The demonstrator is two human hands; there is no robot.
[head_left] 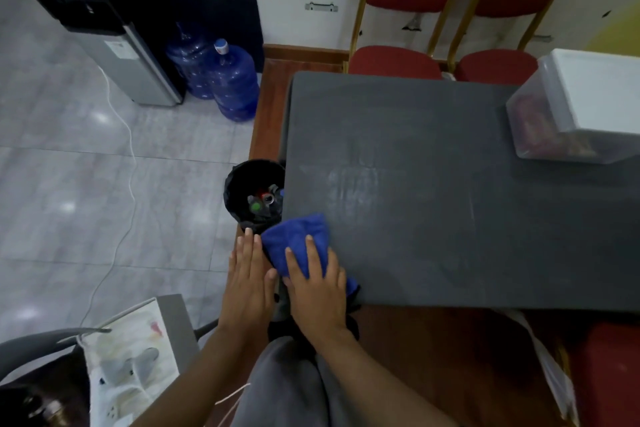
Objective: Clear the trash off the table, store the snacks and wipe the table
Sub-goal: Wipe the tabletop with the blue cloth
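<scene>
A blue cloth (297,240) lies on the near left corner of the dark grey table (433,191) and hangs a little over its edge. My right hand (317,288) presses flat on the cloth, fingers spread. Beside the table edge my left hand (247,274) is held flat and open, palm down, just left of the cloth and below the table's top. A black bin (254,196) with a black liner stands on the floor against the table's left side and holds several pieces of trash. A lidded clear box (575,111) with snacks inside sits at the table's far right.
Two red chairs (443,59) stand behind the table, and a third red seat (609,371) is at the near right. Blue water jugs (228,80) and a water dispenser (114,45) stand at the left, with a white cable on the tiled floor. A grey chair is at the near left.
</scene>
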